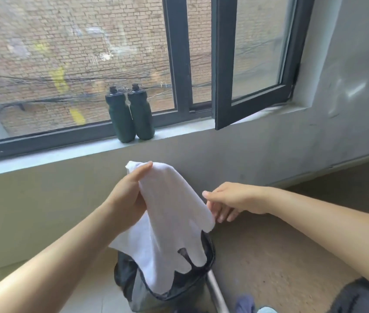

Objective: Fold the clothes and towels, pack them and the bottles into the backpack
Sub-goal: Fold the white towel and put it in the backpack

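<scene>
A white towel (pixel 172 213) is hanging over an open backpack (pixel 211 253).
Limp, its lower hem wavy, the towel is dangling into the dark backpack's mouth. The left hand (pixel 127 195), raised, is pinching its top fold; the right hand (pixel 231 199) is hovering just beside its edge, fingers (pixel 222 216) loosely spread, holding nothing. Two dark bottles (pixel 120 118) are standing together on the sill (pixel 66 152).

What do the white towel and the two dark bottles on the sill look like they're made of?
Towel: soft matte cloth, perhaps microfibre or cotton; it drapes in limp, wavy folds. Bottles: dark green plastic, it seems, with a dull finish; moulded waisted shape, no glassy shine.
</scene>
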A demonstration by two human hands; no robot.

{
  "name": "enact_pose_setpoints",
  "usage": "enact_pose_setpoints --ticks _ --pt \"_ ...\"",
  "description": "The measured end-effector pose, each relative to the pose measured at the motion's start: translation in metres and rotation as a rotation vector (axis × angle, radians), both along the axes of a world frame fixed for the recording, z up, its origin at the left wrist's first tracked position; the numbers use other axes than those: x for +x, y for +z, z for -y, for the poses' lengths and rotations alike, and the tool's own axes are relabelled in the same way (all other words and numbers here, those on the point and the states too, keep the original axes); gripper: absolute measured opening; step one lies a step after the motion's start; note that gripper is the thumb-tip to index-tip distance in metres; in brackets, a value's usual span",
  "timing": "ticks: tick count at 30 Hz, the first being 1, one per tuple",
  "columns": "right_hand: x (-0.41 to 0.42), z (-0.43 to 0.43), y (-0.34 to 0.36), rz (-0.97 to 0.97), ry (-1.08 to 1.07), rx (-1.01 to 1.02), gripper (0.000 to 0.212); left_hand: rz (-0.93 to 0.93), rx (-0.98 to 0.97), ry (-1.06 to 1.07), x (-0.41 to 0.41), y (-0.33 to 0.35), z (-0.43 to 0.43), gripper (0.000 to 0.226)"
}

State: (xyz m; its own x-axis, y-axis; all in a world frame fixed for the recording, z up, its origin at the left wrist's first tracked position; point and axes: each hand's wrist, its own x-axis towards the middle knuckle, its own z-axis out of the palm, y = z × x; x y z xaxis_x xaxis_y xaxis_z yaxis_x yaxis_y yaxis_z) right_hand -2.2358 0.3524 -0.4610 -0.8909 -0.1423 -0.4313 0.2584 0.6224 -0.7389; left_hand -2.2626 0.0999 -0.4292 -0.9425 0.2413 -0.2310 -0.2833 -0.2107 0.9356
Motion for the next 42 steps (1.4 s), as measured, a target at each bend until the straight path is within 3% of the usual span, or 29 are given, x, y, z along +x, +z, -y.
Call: enact_pose_setpoints --ticks 6,15,22,26,29,37,42 --pt "-0.022 0.008 -0.014 -0.002 -0.165 -0.26 0.039 0.033 0.173 0.124 -0.013 0.0 -0.002 0.054" --pt "-0.024 0.023 -0.022 0.082 -0.267 -0.415 0.039 0.068 0.279 0.124 -0.007 0.012 0.005 0.052" --pt "-0.017 0.026 -0.001 0.11 -0.22 -0.666 0.01 0.016 0.282 0.124 -0.001 0.023 0.011 0.051" --pt "-0.016 0.024 0.013 -0.004 -0.237 -0.837 0.029 0.017 0.229 0.129 -0.006 0.021 0.018 0.051" --pt "-0.02 0.021 0.016 -0.122 -0.309 -0.885 0.019 0.051 0.12 0.102 -0.015 0.012 0.028 0.045" --pt "-0.029 0.005 0.013 -0.337 -0.57 -0.87 0.019 0.138 -0.083 0.222 -0.042 -0.018 0.059 0.034" --pt "-0.033 -0.001 0.019 -0.511 -0.591 -0.769 0.024 0.085 -0.048 0.391 -0.049 -0.02 0.064 0.035"
